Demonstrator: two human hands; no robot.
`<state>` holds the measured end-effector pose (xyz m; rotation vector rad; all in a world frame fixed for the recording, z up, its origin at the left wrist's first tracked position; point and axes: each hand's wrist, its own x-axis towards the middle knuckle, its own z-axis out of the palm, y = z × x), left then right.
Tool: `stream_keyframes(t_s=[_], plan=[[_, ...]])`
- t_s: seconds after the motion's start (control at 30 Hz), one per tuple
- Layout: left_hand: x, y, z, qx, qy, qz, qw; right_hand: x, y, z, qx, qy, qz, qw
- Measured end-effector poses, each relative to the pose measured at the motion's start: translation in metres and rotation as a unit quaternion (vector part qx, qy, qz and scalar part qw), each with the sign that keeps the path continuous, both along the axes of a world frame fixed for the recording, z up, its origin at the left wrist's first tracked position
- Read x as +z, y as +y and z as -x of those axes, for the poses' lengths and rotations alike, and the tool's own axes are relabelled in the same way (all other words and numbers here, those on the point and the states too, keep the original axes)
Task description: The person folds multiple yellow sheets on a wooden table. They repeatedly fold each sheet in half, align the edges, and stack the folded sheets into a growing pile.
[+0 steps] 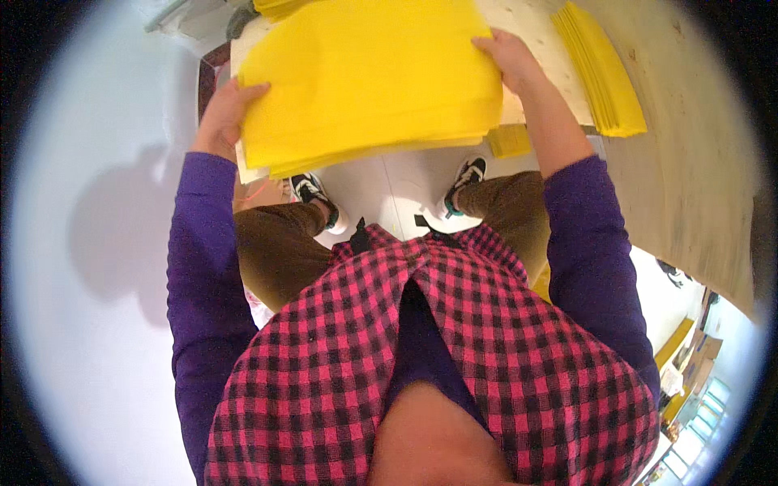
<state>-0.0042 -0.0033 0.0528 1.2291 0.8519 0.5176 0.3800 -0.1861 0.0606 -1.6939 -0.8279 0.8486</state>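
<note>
In front of me is a stack of large, flat yellow sheets, whose lower edges overlap unevenly; I cannot tell whether they are paper or cloth. My left hand grips the left edge of the stack, with the thumb lying on top and the other fingers hidden beneath or behind. At the upper right edge, my right hand is closed on the same sheets, and its fingertips bend over the side. Whether the stack rests on the pale board below or is raised off it, I cannot tell.
To the right lies a folded pile of yellow sheets beside a wooden surface. A smaller yellow piece shows below my right hand. A white wall stands close on the left. My shoes are on the pale floor.
</note>
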Motion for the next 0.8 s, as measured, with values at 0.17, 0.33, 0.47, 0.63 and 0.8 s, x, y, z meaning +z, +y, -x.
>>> stream_keyframes(t_s=[0.17, 0.33, 0.47, 0.63, 0.8], plan=[[0.005, 0.026, -0.011, 0.025, -0.006, 0.0, 1.0, 0.002, 0.035, -0.039, 0.173, -0.623, 0.203, 0.735], [-0.013, 0.035, -0.012, 0.002, -0.035, 0.03, 0.999, -0.01, 0.027, -0.027, 0.011, -0.092, 0.035, 0.995], [-0.039, 0.034, -0.016, 0.007, 0.018, 0.091, 0.996, -0.029, 0.026, -0.008, -0.031, 0.023, 0.043, 0.998], [-0.055, 0.03, -0.017, -0.007, 0.038, 0.07, 0.997, -0.048, 0.03, -0.009, -0.043, 0.029, 0.066, 0.996], [-0.048, 0.031, -0.018, -0.017, 0.066, 0.018, 0.997, -0.043, 0.035, -0.019, -0.019, 0.001, 0.063, 0.998]])
